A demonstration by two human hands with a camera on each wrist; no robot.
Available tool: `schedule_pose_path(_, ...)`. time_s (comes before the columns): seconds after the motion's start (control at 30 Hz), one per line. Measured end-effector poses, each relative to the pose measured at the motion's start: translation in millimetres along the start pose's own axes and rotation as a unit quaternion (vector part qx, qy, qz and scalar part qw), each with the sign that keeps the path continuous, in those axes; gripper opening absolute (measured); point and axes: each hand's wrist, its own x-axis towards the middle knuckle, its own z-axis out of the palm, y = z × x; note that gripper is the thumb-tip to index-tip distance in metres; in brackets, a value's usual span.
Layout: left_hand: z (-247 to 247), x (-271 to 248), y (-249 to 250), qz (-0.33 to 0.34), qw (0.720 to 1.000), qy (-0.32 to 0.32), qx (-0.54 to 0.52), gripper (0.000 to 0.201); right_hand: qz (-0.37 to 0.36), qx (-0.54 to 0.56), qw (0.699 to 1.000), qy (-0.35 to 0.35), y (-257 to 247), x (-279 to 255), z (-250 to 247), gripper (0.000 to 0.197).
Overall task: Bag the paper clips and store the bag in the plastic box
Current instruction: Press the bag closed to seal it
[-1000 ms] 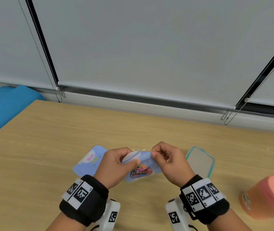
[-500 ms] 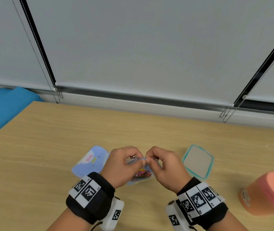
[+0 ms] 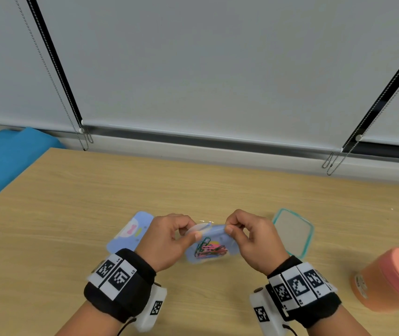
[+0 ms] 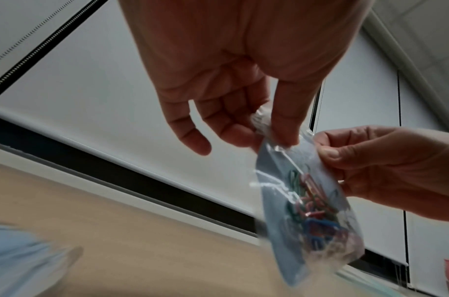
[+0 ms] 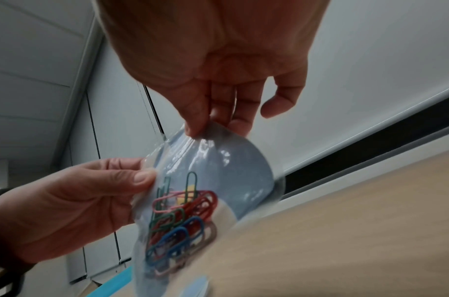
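Note:
A small light-blue plastic bag (image 3: 209,248) hangs above the table with several coloured paper clips (image 3: 210,249) in its bottom; the same clips (image 5: 181,221) show through its clear front. My left hand (image 3: 169,241) pinches the bag's top left corner between thumb and fingers. My right hand (image 3: 249,236) pinches the top right corner. In the left wrist view the bag (image 4: 307,205) hangs from both pinches. The clear plastic box (image 3: 293,232) with a teal rim stands on the table just right of my right hand.
A second light-blue printed bag (image 3: 130,235) lies flat on the wooden table (image 3: 96,190) left of my left hand. An orange tub with a pink lid (image 3: 392,278) stands at the right edge. A blue surface (image 3: 7,161) borders the table's left side. Window blinds hang behind.
My hands, close together at the bag's top half a second ago, have drawn apart along its top edge. The clips have settled lower in the bag.

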Motion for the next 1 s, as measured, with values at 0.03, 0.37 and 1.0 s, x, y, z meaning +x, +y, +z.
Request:
schedule_pose_path(0.03, 0, -1, -2, 0.004, 1.000, -0.001, 0.010, 0.012, 0.005, 0.004, 1.000, -0.001, 1, -1, 0, 0.010)
schedule_pose_path(0.37, 5, -6, -14, 0.037, 0.995, -0.011, 0.093, 0.017, 0.097, 0.040, 0.994, 0.008, 17, -14, 11, 0.027)
schedule_pose_path(1.0, 31, 15, -30, -0.075, 0.938, -0.134, 0.310, 0.021, 0.215, -0.097, 0.969, -0.078, 50, -12, 44, 0.025)
